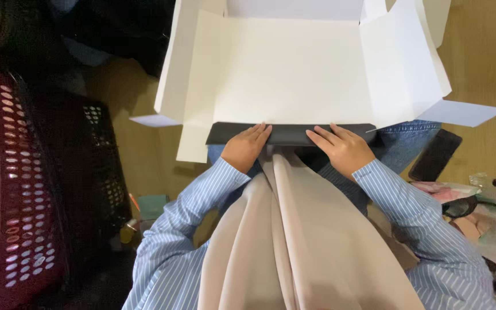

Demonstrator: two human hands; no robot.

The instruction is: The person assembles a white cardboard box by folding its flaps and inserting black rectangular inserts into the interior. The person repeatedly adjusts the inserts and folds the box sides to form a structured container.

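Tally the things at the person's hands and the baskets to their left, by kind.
Hands: 2, left hand and right hand
White cardboard box blank: 1
Dark flat panel: 1
Perforated plastic baskets: 2, red basket and black basket
Total: 6

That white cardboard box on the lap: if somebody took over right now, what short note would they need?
Left hand: flat, palm down, on the dark flap.
Right hand: flat on the same flap, further right.
Box: white cardboard, lying open on the lap, side flaps spread, near edge at the dark flap.
Done: the sheet is partly folded, walls raised.
Left: the side flaps are still loose.
Nearby: crates left, phone right.
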